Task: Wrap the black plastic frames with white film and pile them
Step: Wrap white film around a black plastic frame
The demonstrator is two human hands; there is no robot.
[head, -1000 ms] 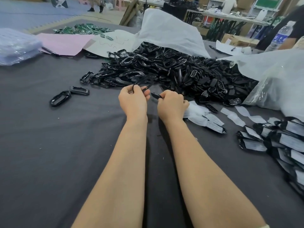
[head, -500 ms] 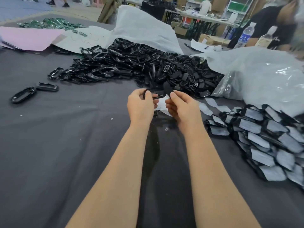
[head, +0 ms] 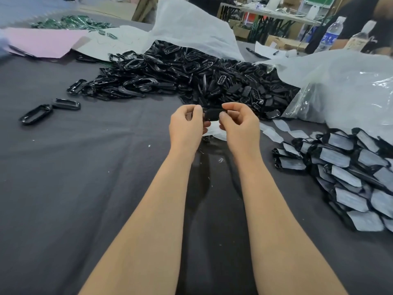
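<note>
Between my two hands a small black plastic frame (head: 212,115) is held above the dark table. My left hand (head: 186,126) pinches its left end and my right hand (head: 240,122) pinches its right end. A piece of white film (head: 213,129) hangs just under the frame, partly hidden behind my fingers. A big heap of bare black frames (head: 191,77) lies beyond my hands. At the right lies the pile of wrapped frames (head: 350,167), black with white film faces.
Two loose black frames (head: 51,108) lie at the left. Loose film pieces (head: 278,128) lie right of my hands. A white plastic bag (head: 340,86) bulges at the right, another white sheet (head: 191,26) at the back. Pink paper (head: 44,41) and water bottles (head: 329,35) sit far off.
My hands have drawn back from the heap with one frame. The right hand brought white film under the frame, and both hands now hold the frame by its ends. The view swung right.
</note>
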